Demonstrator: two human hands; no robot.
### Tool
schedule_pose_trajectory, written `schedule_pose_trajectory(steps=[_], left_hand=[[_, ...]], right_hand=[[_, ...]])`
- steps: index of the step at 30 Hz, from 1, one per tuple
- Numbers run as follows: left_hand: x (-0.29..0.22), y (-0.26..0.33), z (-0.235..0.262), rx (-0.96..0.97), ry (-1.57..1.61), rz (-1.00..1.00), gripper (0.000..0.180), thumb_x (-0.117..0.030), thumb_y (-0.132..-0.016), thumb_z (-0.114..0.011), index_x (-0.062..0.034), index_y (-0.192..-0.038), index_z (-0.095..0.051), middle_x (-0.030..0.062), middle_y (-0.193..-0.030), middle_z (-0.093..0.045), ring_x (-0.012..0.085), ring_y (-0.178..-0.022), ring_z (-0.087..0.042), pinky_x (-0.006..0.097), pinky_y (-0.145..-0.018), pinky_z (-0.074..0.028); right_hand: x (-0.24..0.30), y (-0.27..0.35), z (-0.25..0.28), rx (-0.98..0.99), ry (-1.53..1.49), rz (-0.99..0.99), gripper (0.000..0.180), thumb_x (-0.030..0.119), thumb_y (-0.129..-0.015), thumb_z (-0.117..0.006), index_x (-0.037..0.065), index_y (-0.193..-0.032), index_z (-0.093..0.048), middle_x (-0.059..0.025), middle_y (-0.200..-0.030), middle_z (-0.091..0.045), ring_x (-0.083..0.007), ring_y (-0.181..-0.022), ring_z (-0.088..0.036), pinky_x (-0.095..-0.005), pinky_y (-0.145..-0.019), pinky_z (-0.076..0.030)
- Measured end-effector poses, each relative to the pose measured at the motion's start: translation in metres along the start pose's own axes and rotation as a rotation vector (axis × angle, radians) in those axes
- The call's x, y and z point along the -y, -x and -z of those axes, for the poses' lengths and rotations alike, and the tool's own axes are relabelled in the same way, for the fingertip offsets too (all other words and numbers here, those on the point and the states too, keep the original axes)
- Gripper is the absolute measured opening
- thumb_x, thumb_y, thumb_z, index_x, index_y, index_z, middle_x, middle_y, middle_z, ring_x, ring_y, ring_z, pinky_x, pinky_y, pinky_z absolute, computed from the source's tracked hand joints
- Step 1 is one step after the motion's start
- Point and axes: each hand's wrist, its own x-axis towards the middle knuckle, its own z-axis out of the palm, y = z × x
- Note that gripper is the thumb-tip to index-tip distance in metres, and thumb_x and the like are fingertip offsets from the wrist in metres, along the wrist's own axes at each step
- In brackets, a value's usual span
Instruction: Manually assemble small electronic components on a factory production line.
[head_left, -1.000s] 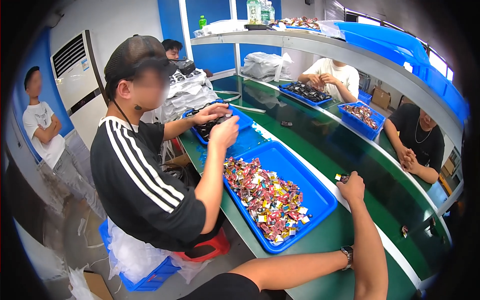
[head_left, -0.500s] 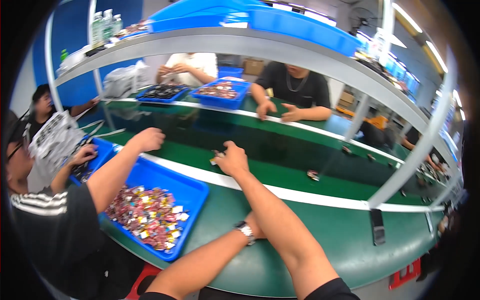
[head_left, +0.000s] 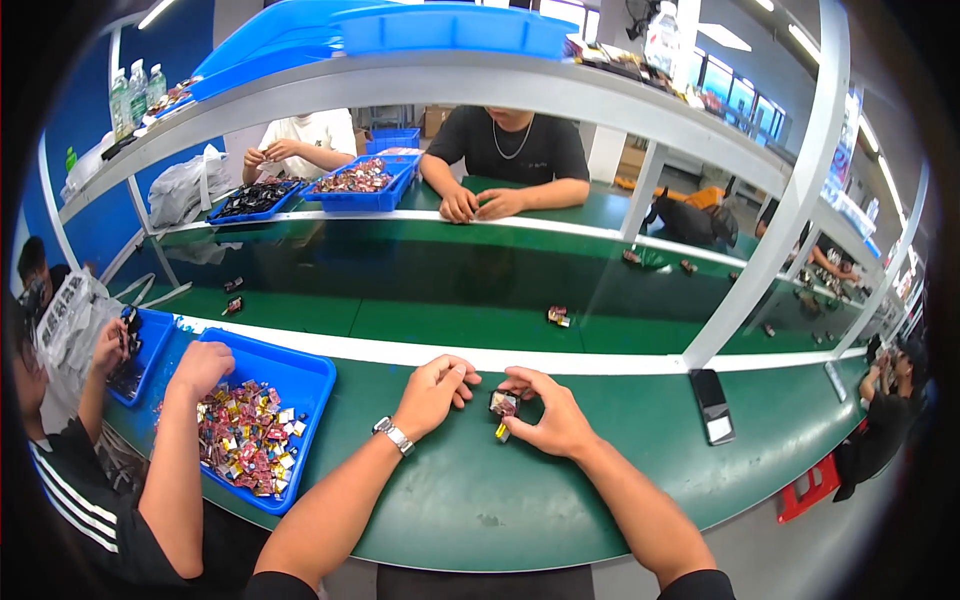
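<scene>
The green bench (head_left: 470, 500) fills the lower half of the view, with a white stripe running along its far edge and a glass-topped belt beyond it. At about eight o'clock sits a blue tray (head_left: 310, 385) heaped with small mixed-colour parts, where a neighbour's hand (head_left: 200, 368) rests on the rim. A dark phone (head_left: 712, 405) lies flat at three o'clock. Near the middle, the right hand (head_left: 550, 415) pinches a small dark part (head_left: 503, 403) between thumb and fingers, a yellowish tab hanging from its lower end, so its long axis runs roughly twelve to six. The left hand (head_left: 435, 392), wearing a wristwatch, is curled loosely with fingertips drawn together; whether it holds anything I cannot tell. The part lies just at three o'clock from the left hand's fingertips, near but not touching, so the right hand has it and the left is the one that would close the gap. Half a second ago the right arm stretched far out toward the belt with the hand near the white stripe; now both hands sit drawn in close over the bench, and the view has swung rightward.
</scene>
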Motion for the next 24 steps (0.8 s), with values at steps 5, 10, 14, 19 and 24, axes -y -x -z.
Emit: schedule_pose_trajectory(steps=[5, 10, 14, 19, 24], left_hand=[[-0.002, 0.002, 0.002, 0.187, -0.125, 0.011, 0.032, -0.024, -0.107, -0.049, 0.0017, -0.115, -0.065, 0.0084, -0.102, -0.071, 0.0115, -0.08, -0.062, 0.027, -0.072, -0.053], [-0.011, 0.008, 0.002, 0.347, 0.009, 0.173, 0.032, -0.02, -0.106, -0.052, 0.0007, -0.128, -0.062, 0.0069, -0.106, -0.07, 0.0112, -0.086, -0.063, 0.027, -0.077, -0.055], [-0.019, 0.011, -0.005, 0.305, 0.158, 0.244, 0.036, -0.008, -0.103, -0.053, 0.0012, -0.138, -0.054, 0.0096, -0.117, -0.066, 0.0146, -0.099, -0.067, 0.031, -0.086, -0.059], [-0.017, 0.015, -0.011, 0.25, 0.242, 0.257, 0.041, 0.0, -0.101, -0.049, 0.0026, -0.141, -0.048, 0.0133, -0.13, -0.058, 0.0205, -0.111, -0.065, 0.037, -0.098, -0.058], [-0.02, 0.02, -0.012, 0.202, 0.394, 0.237, 0.036, -0.002, -0.101, -0.051, 0.0008, -0.137, -0.049, 0.0126, -0.127, -0.059, 0.0224, -0.114, -0.064, 0.041, -0.1, -0.056]], right_hand=[[0.017, -0.004, 0.007, 0.134, 0.077, 0.113, 0.071, 0.005, -0.078, -0.075, 0.008, -0.143, -0.047, -0.0118, -0.129, -0.06, -0.0285, -0.117, -0.06, -0.0397, -0.099, -0.051], [0.014, -0.001, 0.004, 0.111, 0.081, 0.253, 0.064, 0.003, -0.08, -0.074, 0.011, -0.139, -0.051, -0.0099, -0.127, -0.059, -0.0306, -0.119, -0.057, -0.041, -0.099, -0.05], [0.009, 0.0, 0.007, 0.022, 0.225, 0.239, 0.052, 0.004, -0.079, -0.074, 0.012, -0.129, -0.06, -0.0089, -0.131, -0.056, -0.0308, -0.119, -0.057, -0.0411, -0.097, -0.05], [0.017, -0.005, 0.005, -0.061, 0.388, 0.398, 0.054, 0.004, -0.078, -0.072, 0.016, -0.13, -0.061, -0.0118, -0.136, -0.054, -0.0328, -0.118, -0.057, -0.0422, -0.097, -0.049], [0.028, -0.007, 0.001, -0.191, 0.673, 0.501, 0.07, -0.001, -0.07, -0.072, 0.023, -0.135, -0.059, -0.0139, -0.145, -0.05, -0.0337, -0.123, -0.054, -0.045, -0.1, -0.048]])
